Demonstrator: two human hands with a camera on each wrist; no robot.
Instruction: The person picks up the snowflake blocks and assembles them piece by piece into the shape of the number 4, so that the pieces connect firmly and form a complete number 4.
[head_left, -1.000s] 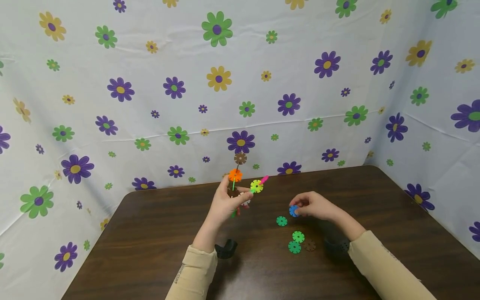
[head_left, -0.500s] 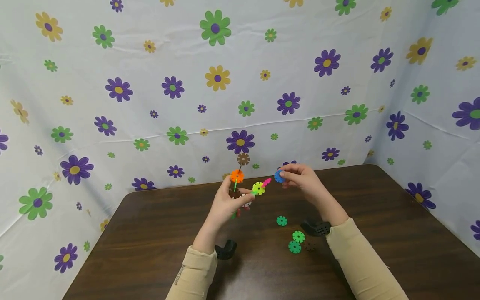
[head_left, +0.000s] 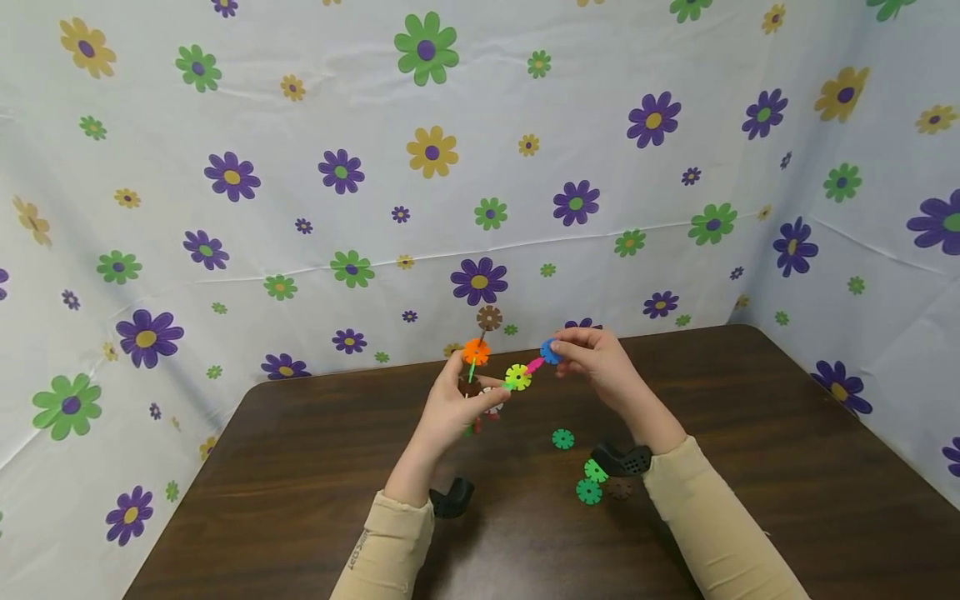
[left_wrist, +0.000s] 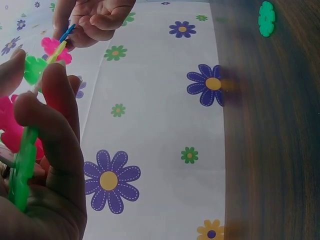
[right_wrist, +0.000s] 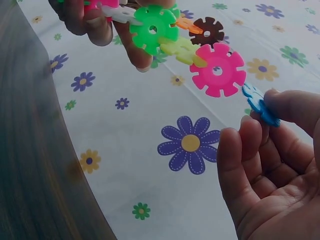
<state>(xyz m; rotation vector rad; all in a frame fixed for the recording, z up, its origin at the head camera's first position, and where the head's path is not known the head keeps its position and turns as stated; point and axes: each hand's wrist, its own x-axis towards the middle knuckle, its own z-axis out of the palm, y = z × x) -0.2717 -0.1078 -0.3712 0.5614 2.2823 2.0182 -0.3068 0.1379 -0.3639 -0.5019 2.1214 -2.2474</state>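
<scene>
My left hand point(head_left: 452, 406) grips a chain of notched plastic discs, held up above the table. The chain includes an orange disc point(head_left: 476, 352), a brown disc point(head_left: 489, 317) at its top and a yellow disc point(head_left: 517, 377). A pink disc point(right_wrist: 218, 70) sticks out at the end nearest my right hand. Between thumb and fingertips my right hand point(head_left: 600, 367) pinches a blue disc point(right_wrist: 261, 105), its edge right at the rim of the pink one. Part of the chain is hidden behind the left fingers.
On the brown table point(head_left: 322, 467) lie a green disc point(head_left: 563, 439), a light green disc point(head_left: 596, 471), a darker green disc point(head_left: 588, 492) and a brown disc point(head_left: 620, 488). A flower-patterned cloth point(head_left: 300, 200) hangs behind. Black wrist mounts point(head_left: 452, 500) sit on both wrists.
My right hand has lifted the blue disc from near the table and carried it up and left to the pink disc. My left hand has stayed nearly still.
</scene>
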